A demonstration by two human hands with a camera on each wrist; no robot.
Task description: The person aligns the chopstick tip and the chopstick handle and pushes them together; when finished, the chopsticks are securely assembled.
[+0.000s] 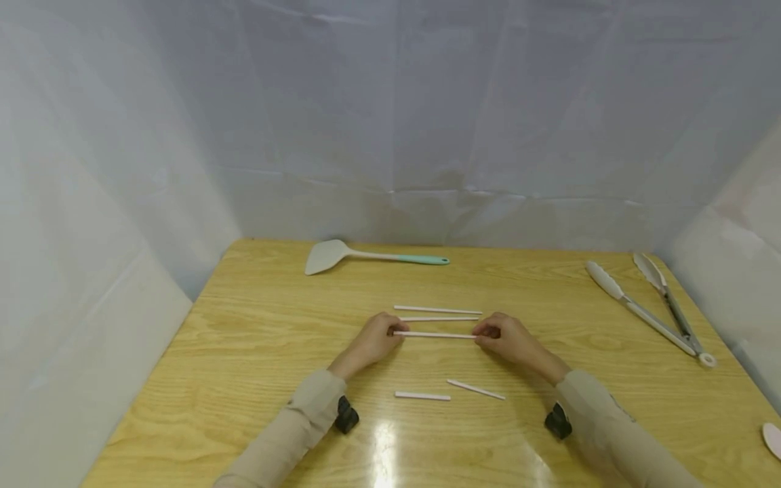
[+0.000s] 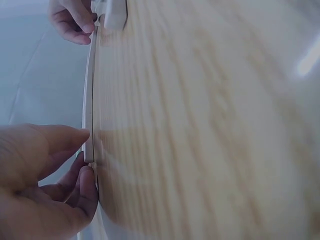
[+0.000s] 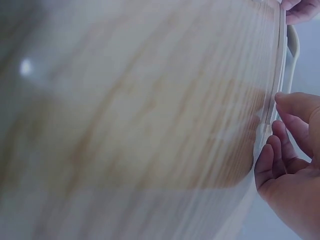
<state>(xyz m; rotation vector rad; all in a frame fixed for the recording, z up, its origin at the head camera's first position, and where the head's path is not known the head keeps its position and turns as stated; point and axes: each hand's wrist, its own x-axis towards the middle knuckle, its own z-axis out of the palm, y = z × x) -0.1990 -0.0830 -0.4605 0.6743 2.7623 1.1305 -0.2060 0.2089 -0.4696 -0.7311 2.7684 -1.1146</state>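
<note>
A long, thin white stick (image 1: 436,334) lies crosswise low over the table. My left hand (image 1: 373,337) pinches its left end between thumb and fingers, and my right hand (image 1: 509,339) pinches the right end. In the left wrist view the stick (image 2: 88,110) runs from one hand to the other, close to the tabletop. Just beyond it lie a second long stick (image 1: 442,318) and a third stick (image 1: 437,310), roughly parallel. Nearer to me are a thicker short stick (image 1: 422,396) and a thinner short stick (image 1: 476,389), which slants.
At the table's back edge lies a pale spatula (image 1: 378,255) with a mint handle end. Spread tongs (image 1: 662,312) rest at the right. A pale rounded object (image 1: 771,439) is partly cut off at the right edge. White sheeting (image 1: 427,122) stands behind the wooden table (image 1: 244,318).
</note>
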